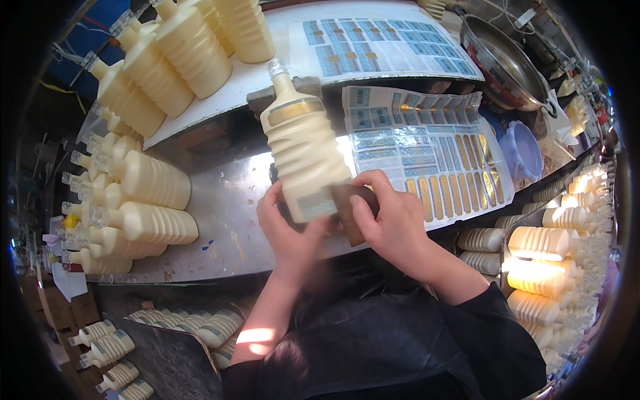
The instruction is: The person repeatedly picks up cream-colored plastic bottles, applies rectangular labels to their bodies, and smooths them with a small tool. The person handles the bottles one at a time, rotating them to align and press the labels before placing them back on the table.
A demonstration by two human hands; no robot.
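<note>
At centre the left grip (288, 235) is blurred; a brown block (348, 215) hides the lower right corner of the cream bottle (307, 157); at upper left the frame crops the rear bottles (244, 30); at upper right print on the label sheets (419, 159) is too small to read

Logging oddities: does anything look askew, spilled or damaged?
Blue and yellowish flecks dirty the worktop beside the left hand; scraps or stains, unclear. The nearer label sheets have a wavy far edge, not flat.
</note>
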